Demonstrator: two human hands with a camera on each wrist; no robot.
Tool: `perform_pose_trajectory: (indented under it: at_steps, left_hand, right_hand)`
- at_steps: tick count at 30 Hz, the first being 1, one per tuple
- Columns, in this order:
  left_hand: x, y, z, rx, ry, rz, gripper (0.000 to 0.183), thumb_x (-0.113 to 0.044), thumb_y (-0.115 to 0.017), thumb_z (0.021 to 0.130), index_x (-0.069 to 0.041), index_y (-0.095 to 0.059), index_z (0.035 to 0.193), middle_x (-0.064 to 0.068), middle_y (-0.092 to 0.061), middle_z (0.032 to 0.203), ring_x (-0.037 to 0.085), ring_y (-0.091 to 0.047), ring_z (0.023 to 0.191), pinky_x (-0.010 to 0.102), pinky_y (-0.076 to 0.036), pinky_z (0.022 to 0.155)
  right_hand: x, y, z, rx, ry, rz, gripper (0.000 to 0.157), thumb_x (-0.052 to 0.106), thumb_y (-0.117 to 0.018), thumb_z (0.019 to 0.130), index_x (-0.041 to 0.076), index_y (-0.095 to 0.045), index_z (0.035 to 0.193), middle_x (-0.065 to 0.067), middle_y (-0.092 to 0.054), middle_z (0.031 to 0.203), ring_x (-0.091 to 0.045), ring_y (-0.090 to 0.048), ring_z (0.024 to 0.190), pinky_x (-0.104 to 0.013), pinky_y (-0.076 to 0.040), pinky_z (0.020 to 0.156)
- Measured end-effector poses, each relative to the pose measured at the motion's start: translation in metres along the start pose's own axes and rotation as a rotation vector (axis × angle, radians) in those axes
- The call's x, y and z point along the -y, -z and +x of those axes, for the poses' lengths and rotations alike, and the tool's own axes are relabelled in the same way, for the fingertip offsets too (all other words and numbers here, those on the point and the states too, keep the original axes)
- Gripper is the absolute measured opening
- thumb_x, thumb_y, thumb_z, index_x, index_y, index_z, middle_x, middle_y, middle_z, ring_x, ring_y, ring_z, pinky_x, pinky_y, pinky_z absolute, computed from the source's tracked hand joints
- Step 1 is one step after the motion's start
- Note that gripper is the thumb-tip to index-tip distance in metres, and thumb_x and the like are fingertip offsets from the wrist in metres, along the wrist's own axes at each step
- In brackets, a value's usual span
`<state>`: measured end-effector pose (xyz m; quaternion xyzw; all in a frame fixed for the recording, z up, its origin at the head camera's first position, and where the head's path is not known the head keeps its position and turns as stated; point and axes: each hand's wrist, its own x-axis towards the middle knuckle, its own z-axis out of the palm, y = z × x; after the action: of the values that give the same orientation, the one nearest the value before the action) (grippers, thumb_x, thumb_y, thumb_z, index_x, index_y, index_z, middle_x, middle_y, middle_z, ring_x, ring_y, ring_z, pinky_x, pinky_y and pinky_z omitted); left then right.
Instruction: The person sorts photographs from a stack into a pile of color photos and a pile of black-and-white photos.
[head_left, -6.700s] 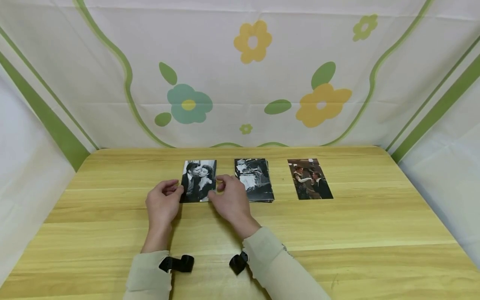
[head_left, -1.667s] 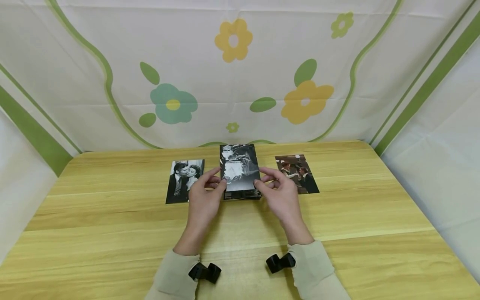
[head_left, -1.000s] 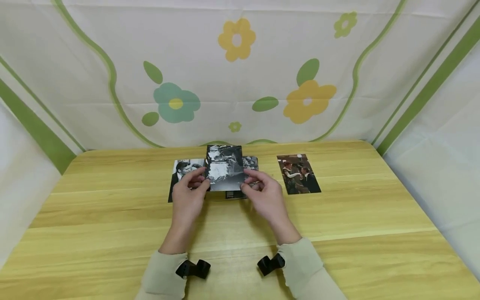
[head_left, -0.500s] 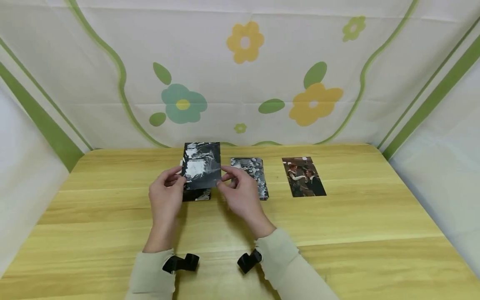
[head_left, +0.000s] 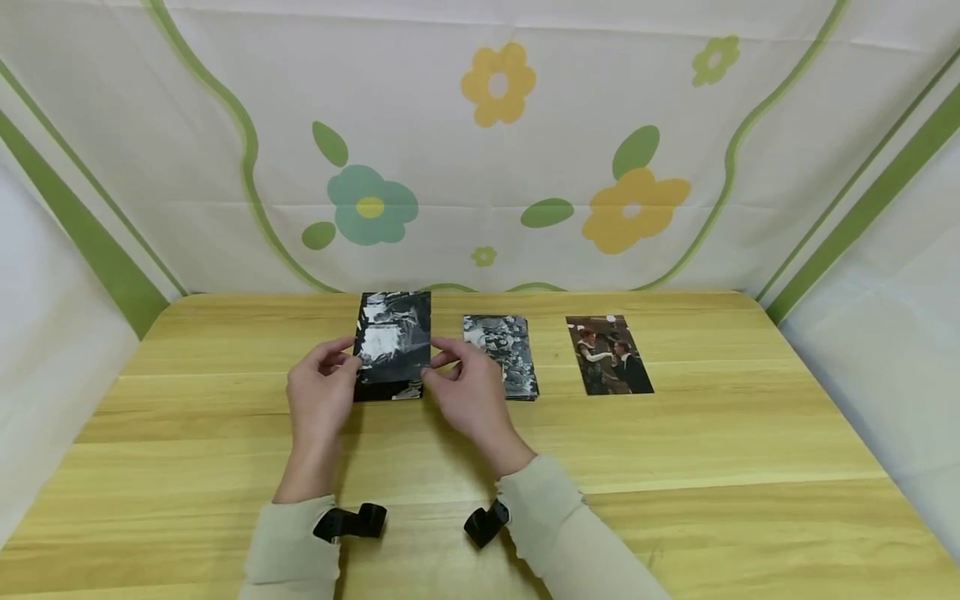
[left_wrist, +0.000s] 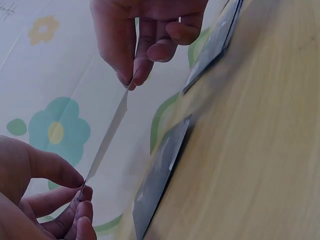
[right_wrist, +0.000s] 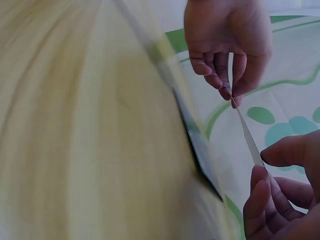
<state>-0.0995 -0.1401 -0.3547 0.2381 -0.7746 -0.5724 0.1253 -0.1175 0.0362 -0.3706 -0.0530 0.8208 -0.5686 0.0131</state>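
A black-and-white photo (head_left: 392,337) is held up between both hands, just above another photo (head_left: 386,391) lying flat on the table. My left hand (head_left: 324,392) pinches its left edge between thumb and fingers. On the opposite edge, my right hand (head_left: 468,387) pinches in the same way. Both wrist views show the held photo (left_wrist: 109,135) edge-on, apart from the flat photo (left_wrist: 160,175) below it. The held photo covers most of the lower one. Beside my right hand lies a stack of black-and-white photos (head_left: 510,354), partly hidden by the fingers.
A colour photo (head_left: 610,355) lies alone to the right of the stack. The wooden table (head_left: 712,458) ends at the back against a flower-printed cloth (head_left: 442,167). Black wrist mounts (head_left: 351,523) sit on both sleeves.
Both hands lifted the black-and-white photo off the middle stack, showing a different picture there. They carried it left over the left photo and have lowered it slightly.
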Motion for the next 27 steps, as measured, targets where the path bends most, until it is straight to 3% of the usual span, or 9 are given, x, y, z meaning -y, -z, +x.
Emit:
perform_pose_trajectory:
  at_steps: [10, 19, 27]
  left_hand:
    - [0.017, 0.004, 0.006, 0.068, 0.041, 0.132, 0.039, -0.008, -0.064, 0.099, -0.005, -0.072, 0.138, 0.017, -0.067, 0.121, 0.024, -0.059, 0.104, 0.024, -0.046, 0.074]
    - [0.026, 0.004, 0.009, 0.08, 0.049, 0.189, 0.038, -0.01, -0.063, 0.1, -0.004, -0.071, 0.138, 0.021, -0.068, 0.126, 0.032, -0.062, 0.112, 0.035, -0.047, 0.084]
    - [0.029, 0.002, 0.011, 0.079, 0.037, 0.206, 0.039, -0.009, -0.063, 0.102, -0.002, -0.069, 0.139, 0.021, -0.067, 0.123, 0.032, -0.062, 0.11, 0.036, -0.048, 0.086]
  right_hand:
    - [-0.008, -0.015, -0.001, 0.019, -0.075, -0.035, 0.046, 0.003, -0.078, 0.092, 0.006, -0.072, 0.137, -0.008, -0.075, 0.109, -0.008, -0.065, 0.071, -0.025, -0.055, 0.062]
    - [-0.01, -0.022, -0.001, 0.017, -0.071, -0.173, 0.045, 0.008, -0.08, 0.092, 0.008, -0.073, 0.136, -0.001, -0.075, 0.103, -0.006, -0.064, 0.077, -0.031, -0.059, 0.084]
    - [-0.012, -0.024, 0.001, 0.034, -0.063, -0.291, 0.044, 0.013, -0.078, 0.092, 0.011, -0.074, 0.136, 0.003, -0.071, 0.099, -0.012, -0.062, 0.088, -0.03, -0.052, 0.078]
